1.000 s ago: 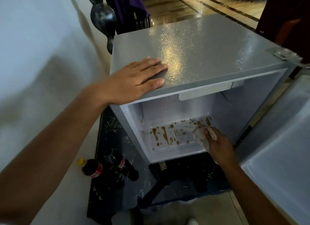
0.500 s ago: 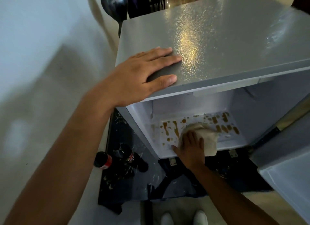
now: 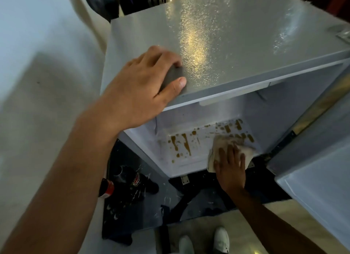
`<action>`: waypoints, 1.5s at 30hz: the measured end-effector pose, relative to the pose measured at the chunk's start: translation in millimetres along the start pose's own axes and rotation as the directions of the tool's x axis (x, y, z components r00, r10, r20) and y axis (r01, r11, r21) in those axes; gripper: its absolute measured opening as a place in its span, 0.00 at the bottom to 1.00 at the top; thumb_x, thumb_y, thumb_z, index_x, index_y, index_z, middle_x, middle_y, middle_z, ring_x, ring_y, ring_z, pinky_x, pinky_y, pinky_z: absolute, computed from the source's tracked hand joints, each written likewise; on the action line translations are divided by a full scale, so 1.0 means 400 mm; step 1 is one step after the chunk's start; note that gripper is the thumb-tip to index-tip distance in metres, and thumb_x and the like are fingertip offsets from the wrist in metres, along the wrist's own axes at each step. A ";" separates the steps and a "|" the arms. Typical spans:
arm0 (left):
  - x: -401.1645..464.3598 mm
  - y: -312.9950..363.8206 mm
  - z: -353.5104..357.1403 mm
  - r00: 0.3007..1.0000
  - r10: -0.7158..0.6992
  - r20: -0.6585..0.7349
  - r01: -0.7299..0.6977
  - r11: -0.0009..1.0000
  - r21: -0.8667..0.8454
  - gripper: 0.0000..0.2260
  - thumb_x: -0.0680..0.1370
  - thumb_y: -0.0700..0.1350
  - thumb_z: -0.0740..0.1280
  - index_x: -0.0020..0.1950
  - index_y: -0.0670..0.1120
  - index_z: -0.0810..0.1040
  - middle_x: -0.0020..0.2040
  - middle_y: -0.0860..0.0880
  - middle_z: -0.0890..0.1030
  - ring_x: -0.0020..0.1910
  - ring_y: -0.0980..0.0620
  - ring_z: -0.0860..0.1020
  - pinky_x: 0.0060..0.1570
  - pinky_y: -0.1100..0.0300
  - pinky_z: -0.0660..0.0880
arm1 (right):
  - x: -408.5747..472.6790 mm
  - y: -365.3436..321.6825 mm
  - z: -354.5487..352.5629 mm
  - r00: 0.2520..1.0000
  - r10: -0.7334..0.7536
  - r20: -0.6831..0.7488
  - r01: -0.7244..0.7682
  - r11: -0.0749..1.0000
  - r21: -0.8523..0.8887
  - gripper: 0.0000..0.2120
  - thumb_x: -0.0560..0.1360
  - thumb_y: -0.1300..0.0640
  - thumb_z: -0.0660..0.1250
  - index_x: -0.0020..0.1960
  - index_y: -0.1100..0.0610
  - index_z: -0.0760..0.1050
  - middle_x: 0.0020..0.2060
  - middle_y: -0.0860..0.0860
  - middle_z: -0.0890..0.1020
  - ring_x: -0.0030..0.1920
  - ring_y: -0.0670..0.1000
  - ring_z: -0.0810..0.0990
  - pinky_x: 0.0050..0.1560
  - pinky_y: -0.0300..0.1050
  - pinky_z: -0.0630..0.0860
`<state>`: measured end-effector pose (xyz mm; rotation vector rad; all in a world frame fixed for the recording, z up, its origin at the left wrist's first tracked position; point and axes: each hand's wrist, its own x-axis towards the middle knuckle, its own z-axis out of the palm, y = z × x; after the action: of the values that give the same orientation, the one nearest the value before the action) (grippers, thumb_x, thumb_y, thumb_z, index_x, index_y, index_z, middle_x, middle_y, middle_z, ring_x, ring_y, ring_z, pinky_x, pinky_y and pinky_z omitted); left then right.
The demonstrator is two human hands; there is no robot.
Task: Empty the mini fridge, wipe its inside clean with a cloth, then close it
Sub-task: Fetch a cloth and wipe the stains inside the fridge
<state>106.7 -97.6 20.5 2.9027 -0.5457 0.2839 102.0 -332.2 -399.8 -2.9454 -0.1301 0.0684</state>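
The grey mini fridge (image 3: 236, 45) stands open below me, its white inside holding no items. Brown spill stains (image 3: 181, 144) mark the inside floor on the left and back right. My right hand (image 3: 230, 164) presses a crumpled whitish cloth (image 3: 227, 142) flat on the floor's right front part. My left hand (image 3: 145, 83) rests on the fridge top near its front left corner, fingers curled over the surface. The open door (image 3: 318, 170) hangs at the right.
Dark soda bottles (image 3: 130, 180), one with a red label, lie on a dark patterned mat (image 3: 200, 198) left of the fridge opening. A pale wall (image 3: 37, 64) runs along the left. My white shoes (image 3: 221, 238) show at the bottom. A dark round object (image 3: 102, 0) stands behind the fridge.
My right hand has slid the cloth from the middle of the fridge floor to its right side. My left hand's fingers have curled on the top. The view has tilted further down.
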 end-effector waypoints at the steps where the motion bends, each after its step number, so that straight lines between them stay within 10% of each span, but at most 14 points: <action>1: 0.004 0.008 0.005 1.000 -0.003 -0.014 0.003 1.000 0.004 0.19 0.83 0.59 0.54 0.69 0.51 0.67 0.69 0.49 0.69 0.63 0.49 0.73 0.59 0.56 0.67 | 0.001 0.012 -0.001 0.999 0.030 -0.013 -0.030 1.000 0.002 0.32 0.81 0.43 0.45 0.78 0.57 0.63 0.78 0.63 0.63 0.79 0.63 0.58 0.78 0.63 0.48; 10: 0.005 -0.001 0.009 0.998 0.002 0.059 -0.005 0.999 0.042 0.26 0.82 0.62 0.47 0.80 0.60 0.58 0.81 0.53 0.59 0.81 0.50 0.56 0.77 0.44 0.57 | 0.173 0.060 0.003 0.979 0.182 -0.095 -0.165 0.973 0.161 0.30 0.80 0.45 0.54 0.76 0.61 0.63 0.70 0.71 0.70 0.68 0.75 0.71 0.68 0.72 0.64; 24: 0.004 0.002 0.009 0.999 0.014 0.044 -0.016 0.999 0.038 0.25 0.83 0.61 0.47 0.80 0.57 0.60 0.81 0.50 0.62 0.80 0.48 0.59 0.76 0.43 0.59 | 0.028 -0.049 0.010 0.994 -0.111 -0.014 0.111 0.993 0.048 0.29 0.80 0.47 0.48 0.79 0.57 0.62 0.77 0.61 0.66 0.78 0.63 0.62 0.75 0.66 0.56; 42: 0.002 0.001 0.012 0.999 -0.004 0.053 0.001 0.998 0.067 0.26 0.83 0.62 0.45 0.80 0.59 0.58 0.81 0.53 0.60 0.81 0.51 0.57 0.77 0.47 0.57 | 0.319 0.008 -0.018 0.992 0.117 0.051 -0.123 0.983 0.134 0.32 0.77 0.43 0.53 0.76 0.58 0.65 0.73 0.67 0.68 0.73 0.72 0.65 0.73 0.71 0.57; 45: 0.004 0.002 0.011 0.998 -0.002 0.060 -0.003 0.997 0.072 0.26 0.82 0.62 0.45 0.80 0.59 0.58 0.81 0.53 0.60 0.81 0.51 0.56 0.77 0.47 0.57 | 0.292 -0.024 0.004 0.997 0.035 0.066 -0.044 0.989 0.143 0.34 0.78 0.42 0.42 0.79 0.56 0.62 0.78 0.63 0.61 0.78 0.67 0.58 0.78 0.66 0.44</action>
<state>108.5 -99.9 16.8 2.9898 -0.5566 0.2214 217.3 -311.8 -403.8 -2.8020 -0.0724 0.1693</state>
